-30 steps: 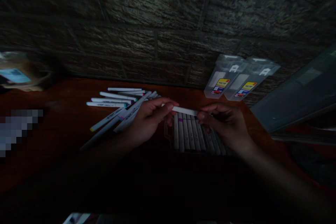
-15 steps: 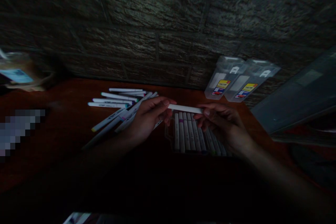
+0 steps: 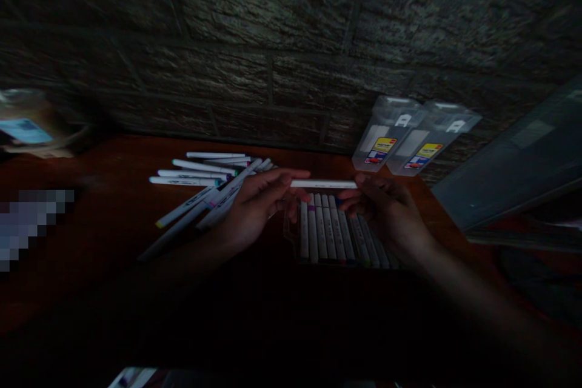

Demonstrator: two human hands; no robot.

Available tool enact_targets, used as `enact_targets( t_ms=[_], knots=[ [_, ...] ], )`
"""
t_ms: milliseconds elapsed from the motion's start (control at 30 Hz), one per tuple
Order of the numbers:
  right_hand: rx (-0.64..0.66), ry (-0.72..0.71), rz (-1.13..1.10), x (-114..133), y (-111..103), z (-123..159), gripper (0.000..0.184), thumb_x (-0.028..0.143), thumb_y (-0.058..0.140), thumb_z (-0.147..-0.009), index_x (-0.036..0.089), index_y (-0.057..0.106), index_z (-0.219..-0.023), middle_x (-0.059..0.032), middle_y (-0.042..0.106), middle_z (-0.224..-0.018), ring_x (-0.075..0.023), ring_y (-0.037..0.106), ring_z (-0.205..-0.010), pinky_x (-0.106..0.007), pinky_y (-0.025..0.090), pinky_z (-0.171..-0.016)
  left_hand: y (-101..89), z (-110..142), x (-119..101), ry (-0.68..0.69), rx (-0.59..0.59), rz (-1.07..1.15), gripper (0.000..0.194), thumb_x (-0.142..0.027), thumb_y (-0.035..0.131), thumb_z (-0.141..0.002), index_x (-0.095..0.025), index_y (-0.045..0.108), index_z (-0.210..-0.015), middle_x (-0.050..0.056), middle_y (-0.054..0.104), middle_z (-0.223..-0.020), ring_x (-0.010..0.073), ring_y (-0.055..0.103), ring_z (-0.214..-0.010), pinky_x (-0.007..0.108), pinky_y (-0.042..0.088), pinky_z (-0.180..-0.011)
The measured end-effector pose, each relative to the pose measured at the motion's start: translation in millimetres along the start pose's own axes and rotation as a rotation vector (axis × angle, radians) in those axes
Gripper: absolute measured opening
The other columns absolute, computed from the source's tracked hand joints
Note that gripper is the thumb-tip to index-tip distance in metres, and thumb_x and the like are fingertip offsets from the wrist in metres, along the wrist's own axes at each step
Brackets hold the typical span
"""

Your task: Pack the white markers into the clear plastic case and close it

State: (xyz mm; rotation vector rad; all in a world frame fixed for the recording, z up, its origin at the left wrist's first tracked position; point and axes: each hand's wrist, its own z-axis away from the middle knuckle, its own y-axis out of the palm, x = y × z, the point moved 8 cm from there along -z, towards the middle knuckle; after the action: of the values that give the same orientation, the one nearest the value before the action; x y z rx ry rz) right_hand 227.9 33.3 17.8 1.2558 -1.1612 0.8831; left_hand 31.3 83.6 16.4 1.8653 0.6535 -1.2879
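Note:
A white marker (image 3: 324,183) is held level between my two hands, with small dark print showing on its side. My left hand (image 3: 264,197) pinches its left end between thumb and fingers. At the other end, the fingertips of my right hand (image 3: 388,203) are closed on it. Below the marker lies a row of white markers (image 3: 334,230) side by side in a clear case (image 3: 291,227); my right hand hides part of the row. To the left, a loose pile of white markers (image 3: 200,173) with coloured ends is partly covered by my left hand.
Two clear plastic cases (image 3: 377,139) with yellow and blue labels stand against the dark brick wall (image 3: 273,30). On the far left is a cup (image 3: 30,121) with a pale blue label. A grey panel (image 3: 513,151) slants along the right of the wooden table (image 3: 104,206).
The marker has turned in my fingers, so print now shows on it, and it lies more level. My right fingers have shifted slightly toward its end.

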Motion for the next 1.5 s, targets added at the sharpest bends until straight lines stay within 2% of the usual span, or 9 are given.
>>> enact_targets(
  t_ms=[167, 367, 600, 767, 867, 1000, 1100, 1367, 1500],
  knots=[
    [-0.053, 0.01, 0.029, -1, -5, -2, 0.029, 0.043, 0.088, -0.079, 0.018, 0.073, -0.08, -0.0073, 0.081, -0.074, -0.0164, 0.073, -0.058, -0.023, 0.058, -0.05, -2.0, -2, -4, 0.062, -0.041, -0.162, 0.035, -0.036, 0.068, -0.096, -0.011, 0.075, -0.118, 0.009, 0.079, -0.083, 0.0127, 0.063, -0.056, 0.027, 0.052, -0.058],
    [0.007, -0.042, 0.094, 1, -2, 0, 0.022, 0.038, 0.086, -0.081, 0.018, 0.077, -0.086, -0.0059, 0.08, -0.076, -0.0144, 0.073, -0.059, -0.022, 0.059, -0.052, -3.8, -4, -4, 0.065, -0.074, -0.332, 0.03, -0.031, 0.067, -0.095, -0.012, 0.075, -0.117, 0.007, 0.079, -0.083, 0.0112, 0.063, -0.055, 0.025, 0.053, -0.056],
    [0.055, -0.096, 0.277, 7, 9, 5, 0.022, 0.038, 0.089, -0.078, 0.019, 0.079, -0.081, -0.0038, 0.077, -0.071, -0.0127, 0.067, -0.053, -0.023, 0.055, -0.046, 2.8, -1, -2, 0.007, -0.024, -0.416, 0.024, -0.029, 0.073, -0.089, -0.013, 0.076, -0.107, 0.003, 0.074, -0.073, 0.0119, 0.064, -0.056, 0.021, 0.052, -0.052],
    [0.08, -0.127, 0.387, 6, 14, 11, 0.021, 0.039, 0.09, -0.076, 0.021, 0.079, -0.08, -0.0016, 0.075, -0.066, -0.0126, 0.063, -0.049, -0.024, 0.052, -0.044, 6.7, 2, -2, 0.043, -0.004, -0.467, 0.016, -0.029, 0.076, -0.087, -0.015, 0.073, -0.094, 0.001, 0.071, -0.074, 0.0109, 0.064, -0.055, 0.02, 0.051, -0.05],
    [0.078, -0.191, 0.489, 10, 17, 15, 0.018, 0.038, 0.088, -0.078, 0.022, 0.08, -0.083, -0.0003, 0.074, -0.065, -0.0124, 0.062, -0.048, -0.025, 0.051, -0.044, 10.1, 3, -2, 0.066, 0.018, -0.48, 0.015, -0.03, 0.077, -0.087, -0.016, 0.072, -0.09, 0.001, 0.071, -0.077, 0.0114, 0.064, -0.058, 0.02, 0.051, -0.05],
    [0.105, -0.335, 0.634, 19, 26, 21, 0.016, 0.038, 0.086, -0.081, 0.024, 0.079, -0.079, -0.0015, 0.078, -0.073, -0.0167, 0.07, -0.061, -0.028, 0.056, -0.056, 13.3, 4, -3, 0.104, 0.039, -0.542, 0.016, -0.029, 0.079, -0.086, -0.016, 0.071, -0.085, 0.001, 0.072, -0.077, 0.0124, 0.065, -0.062, 0.02, 0.05, -0.053],
    [0.141, -0.372, 0.69, 20, 30, 24, 0.016, 0.039, 0.086, -0.082, 0.024, 0.079, -0.078, -0.0019, 0.079, -0.076, -0.0181, 0.072, -0.065, -0.028, 0.057, -0.06, 16.1, 6, -3, 0.127, 0.072, -0.552, 0.017, -0.03, 0.08, -0.086, -0.016, 0.071, -0.086, 0.002, 0.073, -0.078, 0.0128, 0.066, -0.065, 0.021, 0.051, -0.056],
    [0.072, -0.308, 0.59, 18, 22, 20, 0.013, 0.034, 0.087, -0.079, 0.024, 0.079, -0.081, -0.0016, 0.079, -0.078, -0.0175, 0.072, -0.067, -0.028, 0.057, -0.062, 15.9, 7, 1, 0.054, 0.075, -0.434, 0.014, -0.029, 0.075, -0.09, -0.017, 0.076, -0.098, 0.002, 0.074, -0.081, 0.0109, 0.065, -0.058, 0.02, 0.052, -0.051],
    [0.038, -0.176, 0.432, 12, 15, 13, 0.019, 0.04, 0.085, -0.081, 0.022, 0.078, -0.086, 0.0012, 0.072, -0.063, -0.0111, 0.057, -0.046, -0.024, 0.045, -0.043, 9.4, 3, 3, 0.007, 0.022, -0.337, 0.019, -0.033, 0.07, -0.094, -0.017, 0.075, -0.104, 0.003, 0.075, -0.079, 0.0111, 0.063, -0.055, 0.021, 0.053, -0.05]
  ],
)
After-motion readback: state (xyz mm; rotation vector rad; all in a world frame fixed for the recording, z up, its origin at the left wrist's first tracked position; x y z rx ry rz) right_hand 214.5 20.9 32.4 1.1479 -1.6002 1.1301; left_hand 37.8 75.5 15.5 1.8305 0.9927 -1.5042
